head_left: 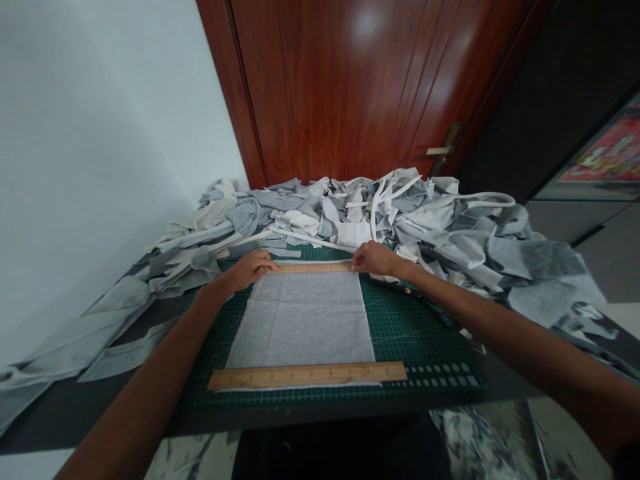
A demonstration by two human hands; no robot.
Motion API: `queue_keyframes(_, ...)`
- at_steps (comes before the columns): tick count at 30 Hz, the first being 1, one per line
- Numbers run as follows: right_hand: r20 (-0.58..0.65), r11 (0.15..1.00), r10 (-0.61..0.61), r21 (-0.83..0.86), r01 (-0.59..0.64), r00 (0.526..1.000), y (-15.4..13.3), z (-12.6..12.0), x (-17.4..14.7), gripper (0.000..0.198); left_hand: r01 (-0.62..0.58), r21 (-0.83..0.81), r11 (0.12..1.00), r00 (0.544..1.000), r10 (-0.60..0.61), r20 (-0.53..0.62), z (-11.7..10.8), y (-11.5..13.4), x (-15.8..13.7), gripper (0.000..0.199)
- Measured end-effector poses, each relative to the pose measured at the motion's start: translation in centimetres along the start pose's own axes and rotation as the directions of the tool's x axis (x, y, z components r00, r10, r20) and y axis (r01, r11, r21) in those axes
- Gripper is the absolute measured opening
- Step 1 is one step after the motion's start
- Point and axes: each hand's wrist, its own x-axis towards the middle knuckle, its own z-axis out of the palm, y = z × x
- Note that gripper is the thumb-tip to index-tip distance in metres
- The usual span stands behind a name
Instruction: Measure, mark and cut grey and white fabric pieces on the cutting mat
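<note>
Glossy red-brown door beyond a green gridded mat, crumpled fabric scraps heaped far; left hand and right hand pinch a wooden ruler along flat grey cloth's far edge.

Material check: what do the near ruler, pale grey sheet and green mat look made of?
Near ruler: probably wood, smooth; tan surface with dark marks.
Pale grey sheet: likely fabric, matte; soft creases, faintly mottled. Weave too fine to tell.
Green mat: perhaps plastic or rubber, mostly matte; flat, with a printed-looking grid.
</note>
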Motion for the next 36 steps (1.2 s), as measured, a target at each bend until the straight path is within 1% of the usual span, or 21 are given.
queue_keyframes(3,0.015,1.000,-0.005,-0.001,0.005,1.000,0.5,-0.3,-0.3,0.011,0.018,0.010,1.000,1.000,-0.018,0.005,0.0,0.3,0.2,0.033)
queue_keyframes(5,0.022,1.000,-0.015,0.000,0.015,1.000,0.7,-0.5,-0.4,0.011,0.046,0.043,0.998,0.999,-0.046,-0.001,0.2,1.0,0.4,0.031)
queue_keyframes(8,0.011,0.998,-0.046,0.045,0.045,0.999,0.6,-0.7,-0.4,0.011,0.112,0.165,0.980,0.993,-0.106,-0.045,1.0,3.3,0.9,0.022)
queue_keyframes(11,-0.038,0.979,-0.097,0.176,0.102,0.995,-0.3,-0.6,0.2,0.012,0.155,0.264,0.952,0.986,-0.134,-0.097,2.1,6.0,1.6,0.016)
queue_keyframes(13,-0.075,0.963,-0.115,0.236,0.129,0.991,-1.4,-0.2,1.0,0.012,0.130,0.266,0.955,0.990,-0.111,-0.086,2.9,7.4,1.9,0.016)
queue_keyframes(15,-0.098,0.956,-0.122,0.256,0.143,0.988,-2.7,0.3,1.8,0.011,0.091,0.241,0.966,0.995,-0.081,-0.053,3.4,8.2,2.2,0.019)
queue_keyframes(20,-0.098,0.947,-0.131,0.283,0.154,0.986,-5.3,2.0,3.5,0.009,0.010,0.106,0.994,1.000,-0.010,-0.003,3.9,8.5,2.5,0.049)
queue_keyframes(22,-0.097,0.944,-0.132,0.290,0.155,0.986,-5.9,2.5,3.7,0.010,-0.017,0.070,0.997,1.000,0.016,0.009,4.0,8.4,2.5,0.055)
queue_keyframes(26,-0.104,0.945,-0.116,0.296,0.142,0.988,-6.4,3.0,3.8,0.011,0.000,0.072,0.997,1.000,0.001,-0.020,4.6,8.4,2.6,0.058)
queue_keyframes(30,-0.124,0.950,-0.100,0.283,0.132,0.987,-6.6,3.2,4.0,0.012,0.036,0.141,0.989,0.998,-0.029,-0.052,5.2,8.7,2.5,0.054)
queue_keyframes(36,-0.130,0.958,-0.114,0.248,0.144,0.985,-6.3,3.3,4.2,0.008,0.025,0.224,0.974,1.000,-0.022,-0.018,5.2,9.1,2.2,0.058)
